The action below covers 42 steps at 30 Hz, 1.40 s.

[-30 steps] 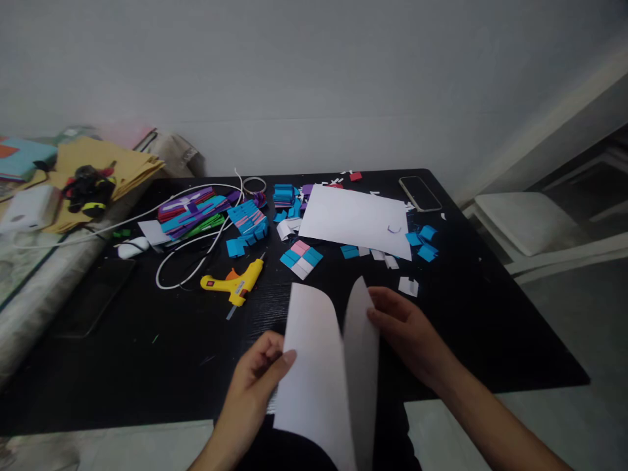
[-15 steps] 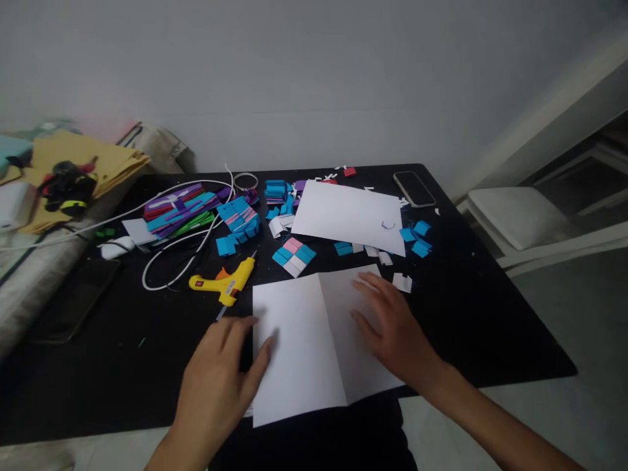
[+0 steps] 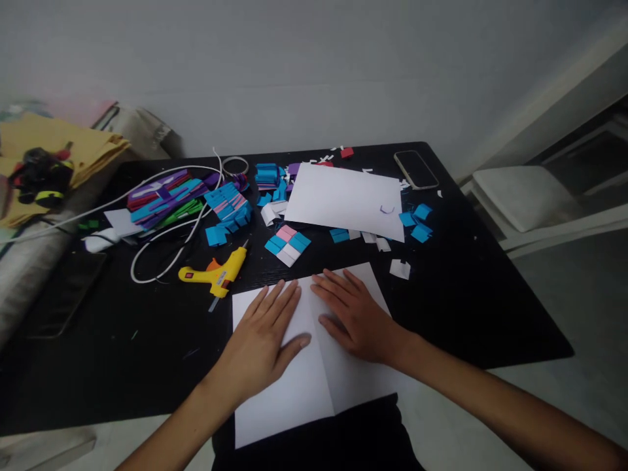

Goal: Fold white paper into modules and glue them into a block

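Observation:
A white sheet with a crease down its middle lies unfolded at the front edge of the black table. My left hand rests flat on its left half, fingers stretched out. On the right half, beside the crease, my right hand lies with its fingers spread. Just beyond the sheet is a square of pink, blue and white folded pieces. A yellow glue gun lies to the left of it.
Another white sheet covers some paper pieces. A phone lies at the back right. Bundled coloured strips and a looped white cable are at the left. Blue pieces lie at the right.
Both hands have come down onto the sheet, the left one moving right and forward from its left edge. The creased sheet looks flatter. The view has shifted slightly.

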Each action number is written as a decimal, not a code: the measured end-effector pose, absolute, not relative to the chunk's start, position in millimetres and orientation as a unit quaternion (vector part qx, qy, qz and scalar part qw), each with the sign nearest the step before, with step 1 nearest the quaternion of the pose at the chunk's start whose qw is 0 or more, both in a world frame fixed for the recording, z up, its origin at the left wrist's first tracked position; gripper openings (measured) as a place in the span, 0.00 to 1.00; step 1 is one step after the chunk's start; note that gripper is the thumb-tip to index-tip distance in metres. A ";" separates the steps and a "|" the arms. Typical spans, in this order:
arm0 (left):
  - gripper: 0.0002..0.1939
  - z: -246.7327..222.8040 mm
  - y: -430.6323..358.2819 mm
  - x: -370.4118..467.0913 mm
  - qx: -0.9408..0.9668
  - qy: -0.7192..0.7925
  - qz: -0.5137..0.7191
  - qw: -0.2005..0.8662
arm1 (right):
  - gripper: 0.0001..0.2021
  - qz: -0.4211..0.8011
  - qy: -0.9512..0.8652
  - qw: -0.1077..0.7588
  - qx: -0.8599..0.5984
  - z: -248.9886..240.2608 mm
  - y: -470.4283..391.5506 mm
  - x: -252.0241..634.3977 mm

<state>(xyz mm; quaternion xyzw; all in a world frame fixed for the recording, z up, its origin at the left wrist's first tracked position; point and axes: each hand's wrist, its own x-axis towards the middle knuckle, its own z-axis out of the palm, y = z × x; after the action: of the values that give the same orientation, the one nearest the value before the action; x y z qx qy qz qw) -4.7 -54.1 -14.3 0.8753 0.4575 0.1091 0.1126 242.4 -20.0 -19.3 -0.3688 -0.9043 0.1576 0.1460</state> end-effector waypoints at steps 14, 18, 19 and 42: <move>0.39 -20.0 -58.5 0.0 0.874 0.466 0.097 0.099 | 0.29 0.133 -0.891 0.146 -0.409 -24.9 -27.8 230.6; 0.39 -18.9 -58.2 0.6 0.869 0.470 0.106 0.111 | 0.29 0.127 -0.889 0.152 -0.413 -24.0 -27.9 228.8; 0.38 -18.2 -57.5 0.5 0.867 0.472 0.106 0.117 | 0.29 0.127 -0.888 0.152 -0.414 -23.6 -27.3 228.4; 0.40 -23.4 -58.0 4.6 0.871 0.477 0.088 0.082 | 0.31 0.120 -0.876 0.157 -0.441 -27.8 -29.9 220.1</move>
<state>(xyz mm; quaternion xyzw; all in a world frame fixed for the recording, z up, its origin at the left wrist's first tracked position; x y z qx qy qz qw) 4.6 -58.0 -23.4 0.8709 0.4765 0.0877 0.0824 220.1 -29.9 -27.8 -0.4407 -0.8757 0.1198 0.1569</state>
